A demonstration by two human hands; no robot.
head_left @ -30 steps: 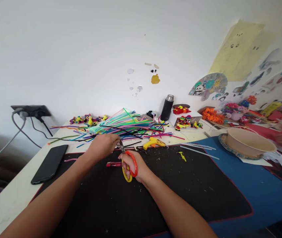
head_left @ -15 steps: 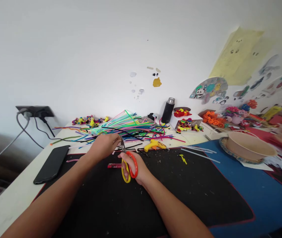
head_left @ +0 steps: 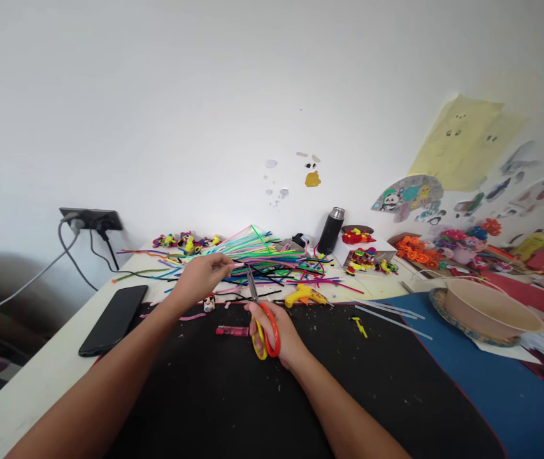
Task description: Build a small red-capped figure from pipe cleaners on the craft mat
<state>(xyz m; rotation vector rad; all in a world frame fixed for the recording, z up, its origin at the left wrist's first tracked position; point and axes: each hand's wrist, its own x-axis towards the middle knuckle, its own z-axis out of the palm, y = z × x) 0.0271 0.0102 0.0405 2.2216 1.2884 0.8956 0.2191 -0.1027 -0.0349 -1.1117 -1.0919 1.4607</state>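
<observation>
My right hand (head_left: 279,335) grips a pair of scissors (head_left: 263,322) with red and yellow handles, blades pointing up and away over the black mat (head_left: 234,395). My left hand (head_left: 202,277) hovers just left of the blades, fingers pinched on a thin pink pipe-cleaner piece that I can barely make out. Behind both hands lies a heap of coloured pipe cleaners (head_left: 262,261). A small pink lighter-like object (head_left: 232,330) rests on the mat by the scissors.
A black phone (head_left: 114,310) lies at the left. A yellow glue gun (head_left: 306,296), a black flask (head_left: 330,231), small bright figures (head_left: 365,258) and a shallow round bowl (head_left: 486,306) stand behind and right. Cables hang from a wall socket (head_left: 91,219).
The camera tilted down a little. My left hand lifted slightly away from the scissors, and both hands stayed over the far edge of the mat.
</observation>
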